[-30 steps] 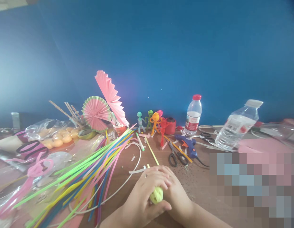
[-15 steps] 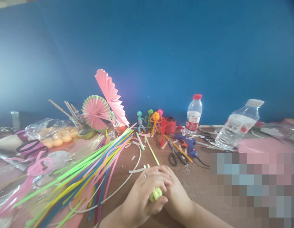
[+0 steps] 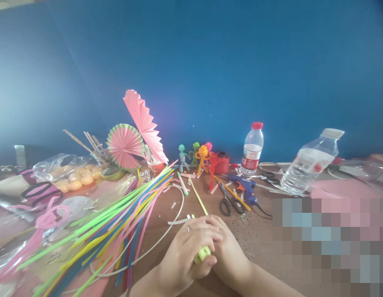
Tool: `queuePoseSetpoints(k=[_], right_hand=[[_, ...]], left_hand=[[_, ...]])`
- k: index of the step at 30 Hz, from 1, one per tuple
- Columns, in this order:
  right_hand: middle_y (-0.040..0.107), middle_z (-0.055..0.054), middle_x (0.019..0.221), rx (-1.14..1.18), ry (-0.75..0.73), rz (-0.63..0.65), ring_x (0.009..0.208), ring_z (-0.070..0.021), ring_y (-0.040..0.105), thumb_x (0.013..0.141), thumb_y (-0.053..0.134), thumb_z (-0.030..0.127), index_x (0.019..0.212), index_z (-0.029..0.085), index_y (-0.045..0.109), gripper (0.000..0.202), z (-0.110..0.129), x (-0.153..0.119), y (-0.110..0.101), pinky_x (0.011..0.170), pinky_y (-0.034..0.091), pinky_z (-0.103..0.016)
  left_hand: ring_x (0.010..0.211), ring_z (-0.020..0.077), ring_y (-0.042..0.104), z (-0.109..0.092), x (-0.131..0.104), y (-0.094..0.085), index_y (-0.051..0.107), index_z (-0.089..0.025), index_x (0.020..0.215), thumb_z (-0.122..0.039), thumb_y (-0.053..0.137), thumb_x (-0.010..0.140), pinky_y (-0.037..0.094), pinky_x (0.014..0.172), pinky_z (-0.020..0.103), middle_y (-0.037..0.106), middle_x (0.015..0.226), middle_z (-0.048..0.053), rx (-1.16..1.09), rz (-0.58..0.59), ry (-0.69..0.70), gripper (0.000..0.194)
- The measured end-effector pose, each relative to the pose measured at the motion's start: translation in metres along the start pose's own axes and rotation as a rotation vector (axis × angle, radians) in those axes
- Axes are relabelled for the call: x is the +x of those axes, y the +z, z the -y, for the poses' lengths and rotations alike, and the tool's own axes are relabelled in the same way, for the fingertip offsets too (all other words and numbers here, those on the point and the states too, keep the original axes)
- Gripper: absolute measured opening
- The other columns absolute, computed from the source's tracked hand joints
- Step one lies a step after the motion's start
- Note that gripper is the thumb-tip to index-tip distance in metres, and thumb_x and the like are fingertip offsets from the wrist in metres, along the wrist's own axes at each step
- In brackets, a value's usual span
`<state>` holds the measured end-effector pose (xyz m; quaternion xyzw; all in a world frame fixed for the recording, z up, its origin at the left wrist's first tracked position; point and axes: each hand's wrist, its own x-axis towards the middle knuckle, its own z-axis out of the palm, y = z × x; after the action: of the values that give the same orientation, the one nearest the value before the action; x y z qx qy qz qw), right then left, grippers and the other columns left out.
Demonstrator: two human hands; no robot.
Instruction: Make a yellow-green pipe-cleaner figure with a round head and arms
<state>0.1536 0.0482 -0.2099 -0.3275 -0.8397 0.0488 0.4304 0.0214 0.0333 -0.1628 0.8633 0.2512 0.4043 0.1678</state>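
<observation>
A small yellow-green coil of pipe cleaner (image 3: 202, 254) is held in my left hand (image 3: 183, 251), between its thumb and curled fingers. My right hand (image 3: 229, 251) lies against the left one, its fingers mostly hidden behind it, and what they grip cannot be made out. A thin yellow-green stem (image 3: 198, 196) stretches away over the brown table from the top of my hands. Black-handled scissors (image 3: 230, 202) lie beyond my right hand. Further back stand small pipe cleaner figures, among them an orange one (image 3: 203, 159) and a red one (image 3: 212, 167).
Many coloured pipe cleaners (image 3: 111, 222) spread across the left side. Paper fans (image 3: 125, 146) stand at the back left. A blue glue gun (image 3: 245, 187), a red-capped bottle (image 3: 252, 152) and a tilted bottle (image 3: 308, 165) are at the right.
The yellow-green coil has turned slightly within my left hand, whose fingers and thumb have shifted a little. My right hand has hardly moved.
</observation>
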Motion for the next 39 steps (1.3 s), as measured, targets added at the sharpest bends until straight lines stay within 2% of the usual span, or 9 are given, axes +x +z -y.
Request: queuePoseSetpoints(k=[9, 15, 18, 21, 24, 27, 31, 35, 39], right_hand=[[0.062, -0.007, 0.087, 0.048, -0.022, -0.017, 0.088, -0.0192, 0.053, 0.088, 0.044, 0.023, 0.089, 0.018, 0.059, 0.016, 0.0, 0.0, -0.002, 0.079, 0.043, -0.035], [0.06, -0.007, 0.084, 0.088, 0.047, 0.039, 0.078, -0.0207, 0.052, 0.089, 0.04, 0.022, 0.094, 0.018, 0.055, 0.016, 0.0, 0.002, -0.01, 0.07, 0.042, -0.036], [0.059, -0.006, 0.08, 0.078, 0.087, 0.08, 0.07, -0.0186, 0.051, 0.089, 0.038, 0.02, 0.093, 0.018, 0.053, 0.016, 0.001, 0.0, -0.009, 0.064, 0.042, -0.031], [0.06, -0.006, 0.083, 0.122, 0.072, 0.135, 0.069, -0.0165, 0.053, 0.089, 0.038, 0.021, 0.095, 0.018, 0.051, 0.015, 0.002, -0.001, -0.009, 0.059, 0.041, -0.026], [0.059, -0.004, 0.076, 0.065, 0.085, 0.134, 0.063, -0.0149, 0.052, 0.089, 0.036, 0.018, 0.089, 0.018, 0.052, 0.016, 0.003, 0.0, -0.011, 0.055, 0.037, -0.023], [0.057, -0.002, 0.069, -0.053, 0.143, 0.116, 0.059, -0.0145, 0.05, 0.089, 0.036, 0.018, 0.082, 0.019, 0.051, 0.017, 0.002, 0.001, -0.013, 0.054, 0.033, -0.024], [0.057, -0.001, 0.067, -0.166, 0.138, 0.12, 0.06, -0.015, 0.05, 0.088, 0.041, 0.019, 0.085, 0.02, 0.052, 0.012, 0.002, 0.0, -0.013, 0.055, 0.031, -0.024], [0.055, 0.0, 0.063, -0.227, 0.066, 0.059, 0.055, -0.0147, 0.047, 0.088, 0.041, 0.017, 0.08, 0.02, 0.053, 0.015, 0.006, -0.001, -0.012, 0.053, 0.028, -0.025], [0.053, -0.001, 0.059, -0.183, 0.027, 0.035, 0.053, -0.0136, 0.045, 0.089, 0.036, 0.015, 0.073, 0.018, 0.05, 0.022, 0.01, 0.0, -0.011, 0.051, 0.028, -0.025]], left_hand=[[0.102, 0.0198, 0.055, 0.005, -0.007, 0.003, 0.049, -0.019, 0.089, -0.031, 0.046, 0.085, 0.034, 0.096, 0.036, 0.066, 0.099, 0.008, -0.007, 0.011, 0.008, 0.012], [0.102, 0.0233, 0.053, 0.006, -0.011, 0.001, 0.043, -0.022, 0.112, -0.043, 0.059, 0.074, 0.042, 0.088, 0.036, 0.058, 0.107, 0.01, -0.163, -0.195, -0.162, 0.046], [0.094, 0.0211, 0.056, 0.005, -0.011, 0.001, 0.048, -0.023, 0.105, -0.04, 0.056, 0.078, 0.045, 0.081, 0.034, 0.059, 0.099, 0.007, -0.315, -0.253, -0.255, 0.033], [0.094, 0.0209, 0.056, 0.002, -0.01, 0.002, 0.05, -0.023, 0.098, -0.037, 0.054, 0.08, 0.045, 0.081, 0.034, 0.061, 0.099, 0.006, -0.374, -0.282, -0.232, 0.022], [0.092, 0.0189, 0.056, 0.003, -0.008, 0.002, 0.052, -0.022, 0.093, -0.023, 0.047, 0.085, 0.044, 0.081, 0.033, 0.06, 0.097, 0.004, -0.266, -0.327, -0.228, 0.009], [0.089, 0.0179, 0.055, 0.009, -0.004, -0.003, 0.054, -0.02, 0.087, -0.016, 0.036, 0.088, 0.042, 0.079, 0.031, 0.058, 0.092, 0.005, -0.1, -0.368, -0.371, 0.018], [0.074, 0.0167, 0.054, 0.015, -0.001, -0.01, 0.052, -0.018, 0.084, -0.019, 0.032, 0.089, 0.041, 0.068, 0.028, 0.057, 0.078, 0.003, 0.045, -0.202, -0.487, 0.02], [0.072, 0.0171, 0.054, 0.017, -0.002, -0.01, 0.052, -0.018, 0.082, -0.019, 0.036, 0.086, 0.04, 0.067, 0.028, 0.057, 0.077, 0.004, 0.211, -0.05, -0.363, 0.016], [0.058, 0.0149, 0.051, 0.022, -0.004, -0.011, 0.049, -0.018, 0.066, -0.017, 0.038, 0.085, 0.037, 0.055, 0.026, 0.053, 0.062, 0.002, 0.483, 0.05, -0.2, 0.022]])
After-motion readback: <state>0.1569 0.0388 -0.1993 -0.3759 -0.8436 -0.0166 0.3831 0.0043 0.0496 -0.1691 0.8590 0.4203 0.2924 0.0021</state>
